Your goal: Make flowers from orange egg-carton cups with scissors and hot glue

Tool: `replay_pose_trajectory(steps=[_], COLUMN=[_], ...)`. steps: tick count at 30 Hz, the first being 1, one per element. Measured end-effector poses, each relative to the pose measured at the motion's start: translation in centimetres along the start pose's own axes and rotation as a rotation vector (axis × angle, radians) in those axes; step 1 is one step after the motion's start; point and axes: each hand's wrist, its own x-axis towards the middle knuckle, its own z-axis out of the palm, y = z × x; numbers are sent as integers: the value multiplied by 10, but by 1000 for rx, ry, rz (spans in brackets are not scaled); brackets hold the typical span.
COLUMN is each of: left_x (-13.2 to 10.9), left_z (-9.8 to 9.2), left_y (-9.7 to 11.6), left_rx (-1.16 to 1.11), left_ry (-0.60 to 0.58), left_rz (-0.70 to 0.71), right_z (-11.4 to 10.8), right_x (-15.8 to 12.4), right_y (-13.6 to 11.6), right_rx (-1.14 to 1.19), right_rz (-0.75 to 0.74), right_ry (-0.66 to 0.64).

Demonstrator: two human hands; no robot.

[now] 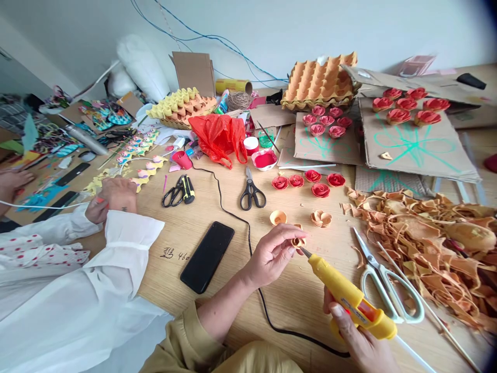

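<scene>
My left hand [272,255] pinches a small curled tan flower piece [298,242] between thumb and fingers, above the table. A yellow hot glue gun [341,287] is gripped in my right hand [359,336], a white glue stick out of its back. Its nozzle tip meets the lower edge of the flower piece, or comes very near; I cannot tell which. Just beyond my left hand lie a tan petal cup [278,217] and a tan layered flower [321,218]. Several red-painted roses [320,190] sit behind them.
White-handled scissors [382,282] and a heap of tan scraps [430,248] lie to the right. A black phone [207,256], a black cord [248,228] and black scissors [251,191] are at left and centre. A co-worker's white sleeve [124,259] reaches in from the left.
</scene>
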Motion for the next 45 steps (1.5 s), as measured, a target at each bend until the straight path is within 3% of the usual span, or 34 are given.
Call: replay_pose_trajectory(steps=[5,10,16,29,38,45], left_x=[1,2,0,1,2,0], left_z=[-1,0,-1,0,1,1], left_y=[0,0,-4,-1,2,-2], left_rx=[-51,-117,-188,-309,-228,-11], left_ry=[-17,-17,-28,-47,-23,49], left_rz=[-12,-36,-73,-139,-134,-90], right_z=[-1,-4,-4,1,0,5], right_x=[-4,-2,-3,7,21,17], right_y=[-2,3,7,-16,-32,-18], right_rx=[-23,-16,-20,-1,14,-45], right_rz=[50,-38,-78,-128,-227,-296], right_ry=[51,-39,-26,68,35,20])
